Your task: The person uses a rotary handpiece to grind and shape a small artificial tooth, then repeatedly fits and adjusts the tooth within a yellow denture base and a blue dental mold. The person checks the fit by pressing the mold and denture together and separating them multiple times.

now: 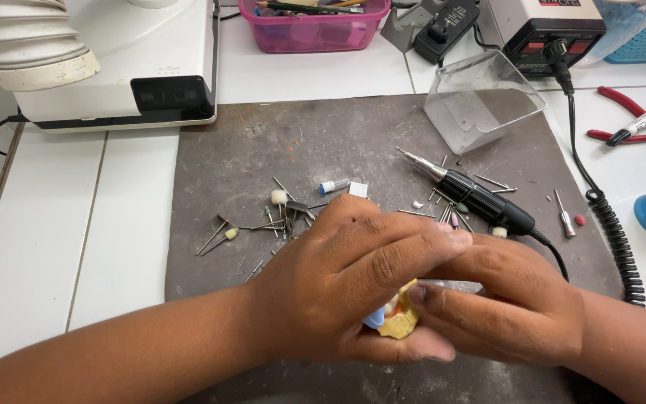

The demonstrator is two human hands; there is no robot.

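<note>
Both hands (420, 292) around yellow dental cast (400, 318), mid-mat (226, 172).

Dental lab: rotary handpiece (480, 200), scattered burs (263, 217), grey mat (263, 150)

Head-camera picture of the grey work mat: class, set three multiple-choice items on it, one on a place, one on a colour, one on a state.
1. Where does the black rotary handpiece lie?
A. on the grey work mat
B. in the pink basket
C. in a hand

2. What colour is the plastic basket at the top?
A. green
B. pink
C. black

3. How is the small yellow dental model held?
A. lying loose on the mat
B. by the left hand alone
C. between the left hand and right hand

Key: 1 A, it rests among scattered burs on the mat; 2 B, its walls are pink; 3 C, both hands close round it.
</note>
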